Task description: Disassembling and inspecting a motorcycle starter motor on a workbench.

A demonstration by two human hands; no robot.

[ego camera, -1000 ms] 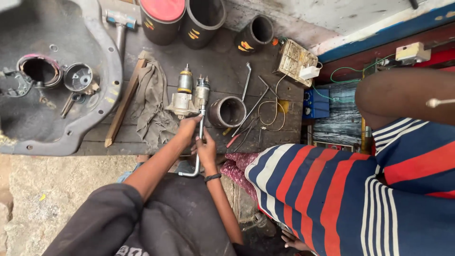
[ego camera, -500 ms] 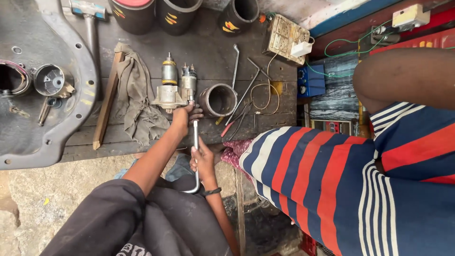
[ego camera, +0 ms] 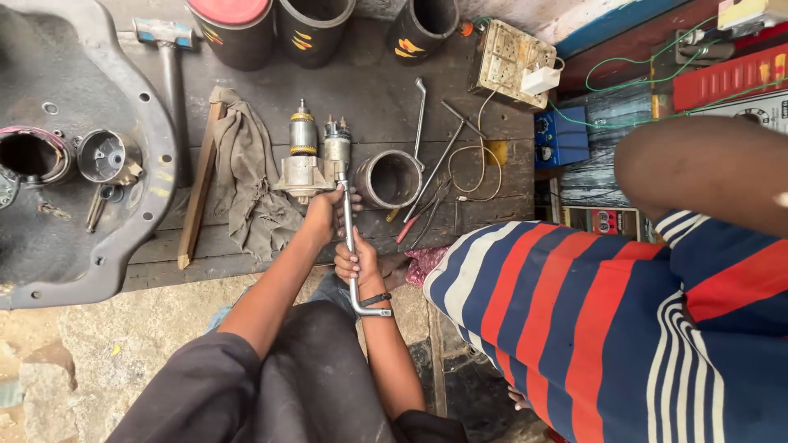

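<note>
A metal starter motor [ego camera: 302, 160] with a cylindrical solenoid [ego camera: 336, 148] stands on the dark wooden bench [ego camera: 369, 90]. My left hand [ego camera: 324, 215] clasps the motor's base from below. A long L-shaped socket wrench [ego camera: 348, 213] runs from the solenoid down toward me. My right hand [ego camera: 357, 262] grips its shaft near the bend, and the bent end points right. A dark band sits on my right wrist.
A dirty rag [ego camera: 250, 180] and a wooden stick [ego camera: 197, 189] lie to the left. A hollow steel cylinder [ego camera: 390, 179] and loose hand tools [ego camera: 435, 180] lie to the right. Black tubes [ego camera: 312, 29], a hammer [ego camera: 168, 49], a grey metal casing [ego camera: 82, 205]. A person in a striped shirt [ego camera: 591, 328] crouches close on the right.
The wrench has turned: its bent end swung from pointing left to pointing right, with my right hand on it. My left hand stays on the motor. The view has shifted slightly.
</note>
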